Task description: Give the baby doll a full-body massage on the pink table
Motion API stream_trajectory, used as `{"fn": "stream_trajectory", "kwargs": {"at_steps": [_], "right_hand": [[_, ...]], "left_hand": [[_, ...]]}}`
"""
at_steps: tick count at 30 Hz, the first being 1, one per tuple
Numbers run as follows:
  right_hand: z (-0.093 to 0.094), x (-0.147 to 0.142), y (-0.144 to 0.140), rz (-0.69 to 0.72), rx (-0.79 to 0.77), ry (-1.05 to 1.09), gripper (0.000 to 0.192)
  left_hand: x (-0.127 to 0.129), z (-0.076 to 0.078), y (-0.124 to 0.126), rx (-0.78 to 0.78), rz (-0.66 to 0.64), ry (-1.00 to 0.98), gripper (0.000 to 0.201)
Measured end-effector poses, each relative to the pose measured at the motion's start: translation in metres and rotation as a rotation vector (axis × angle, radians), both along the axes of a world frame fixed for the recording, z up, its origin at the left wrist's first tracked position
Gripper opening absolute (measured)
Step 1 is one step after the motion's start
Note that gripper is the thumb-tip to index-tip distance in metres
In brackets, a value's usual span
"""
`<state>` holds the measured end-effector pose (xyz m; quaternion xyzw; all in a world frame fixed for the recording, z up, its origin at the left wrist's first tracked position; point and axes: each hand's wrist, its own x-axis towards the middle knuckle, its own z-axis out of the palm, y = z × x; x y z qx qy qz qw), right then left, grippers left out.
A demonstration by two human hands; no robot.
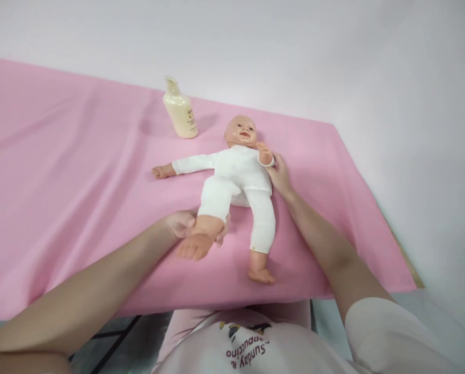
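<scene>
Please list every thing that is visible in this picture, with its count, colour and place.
baby doll: one, white suit, lying face up on the middle of the cloth.
lotion bottle: one, cream, upright, behind the doll, apart from it.
pink cloth: one, covers the table.
wall: white, behind the table.
shirt: one, light with red letters, bottom edge.
left hand: one, holds the doll's lower leg near the foot.
right hand: one, touches the doll's arm at its side.

one baby doll (238, 182), one cream lotion bottle (180, 110), one pink sheet (61, 171), two hands, left hand (183, 224), right hand (279, 174)
</scene>
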<state>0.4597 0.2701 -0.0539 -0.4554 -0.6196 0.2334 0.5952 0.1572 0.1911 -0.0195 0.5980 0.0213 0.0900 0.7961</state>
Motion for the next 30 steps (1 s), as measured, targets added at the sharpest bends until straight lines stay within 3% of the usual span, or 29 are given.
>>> {"fn": "stream_trajectory", "kwargs": {"at_steps": [2,4,7,10,15,17,21,23,26,30], "right_hand": [[-0.004,0.002,0.005,-0.019,-0.06,0.117,0.041],[-0.007,0.005,0.008,-0.041,-0.091,0.209,0.042],[-0.009,0.008,0.012,-0.069,-0.117,0.303,0.045],[-0.009,0.009,0.013,-0.081,-0.139,0.337,0.051],[-0.008,0.006,0.007,-0.057,-0.103,0.207,0.048],[-0.006,0.003,0.003,-0.031,-0.064,0.091,0.044],[0.003,0.0,-0.005,0.038,0.102,-0.231,0.033],[0.007,0.0,-0.007,0.057,0.141,-0.3,0.031],[0.006,0.0,-0.006,0.054,0.114,-0.211,0.032],[-0.002,0.001,0.003,0.031,-0.043,0.05,0.039]], "left_hand": [[0.001,0.006,-0.001,-0.085,-0.254,-0.017,0.062],[0.002,0.011,-0.002,-0.156,-0.39,0.011,0.061],[0.002,0.009,-0.003,-0.186,-0.336,0.039,0.061],[-0.001,-0.005,-0.001,-0.212,-0.249,-0.043,0.063],[-0.005,-0.015,0.005,-0.26,-0.2,-0.169,0.06],[-0.004,-0.011,0.005,-0.286,-0.105,-0.142,0.058],[0.0,-0.001,0.004,-0.38,0.203,-0.064,0.057],[0.001,0.001,0.003,-0.414,0.281,-0.078,0.056],[0.0,0.003,0.003,-0.363,0.203,-0.073,0.056],[-0.003,0.007,0.0,-0.294,-0.012,-0.001,0.057]]}}
